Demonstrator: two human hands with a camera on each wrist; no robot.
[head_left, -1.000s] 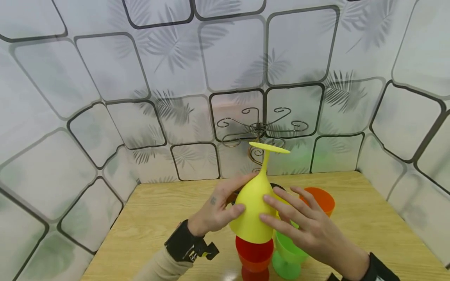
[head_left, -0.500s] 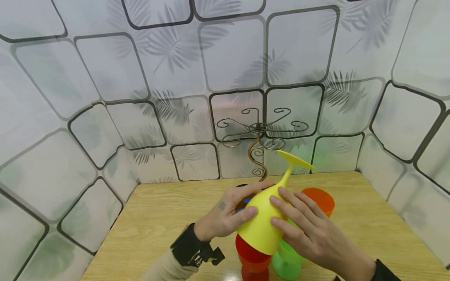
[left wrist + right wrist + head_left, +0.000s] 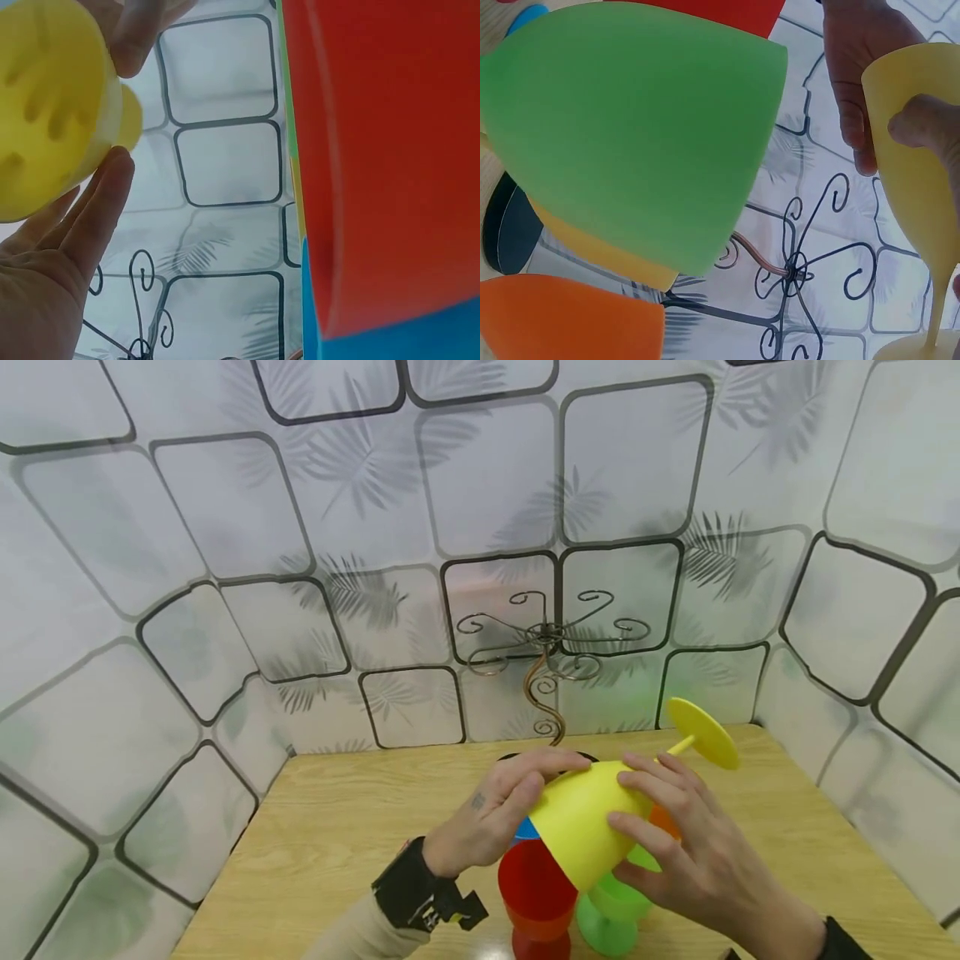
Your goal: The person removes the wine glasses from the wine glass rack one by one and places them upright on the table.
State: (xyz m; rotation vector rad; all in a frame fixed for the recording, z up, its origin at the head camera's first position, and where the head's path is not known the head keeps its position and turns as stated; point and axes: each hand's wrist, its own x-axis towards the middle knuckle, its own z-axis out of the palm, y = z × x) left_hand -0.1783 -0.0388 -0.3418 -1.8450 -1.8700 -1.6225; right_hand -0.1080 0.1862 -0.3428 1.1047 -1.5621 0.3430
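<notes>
A yellow plastic goblet (image 3: 592, 822) is tilted over in the air, foot toward the upper right and mouth toward the lower left. My right hand (image 3: 686, 852) grips its bowl, fingers across the upper side and thumb below. At the rim, my left hand (image 3: 487, 818) touches the bowl with fairly straight fingers. The left wrist view looks into the goblet's mouth, where finger shadows show through the wall. Just below stands a red goblet (image 3: 536, 893), overlapped by the yellow rim in the head view. Beside it is a green goblet (image 3: 611, 906).
A blue goblet (image 3: 527, 828) and an orange goblet (image 3: 663, 820) are partly hidden behind the hands. Another yellow goblet (image 3: 600, 251) shows behind the green one. At the back of the wooden table (image 3: 337, 810) rises a metal stand (image 3: 546, 631) with curled wire arms.
The yellow goblet has tipped from nearly upside down to strongly slanted, its foot swinging right and down. My left thumb has come off the bowl; both hands have shifted slightly right.
</notes>
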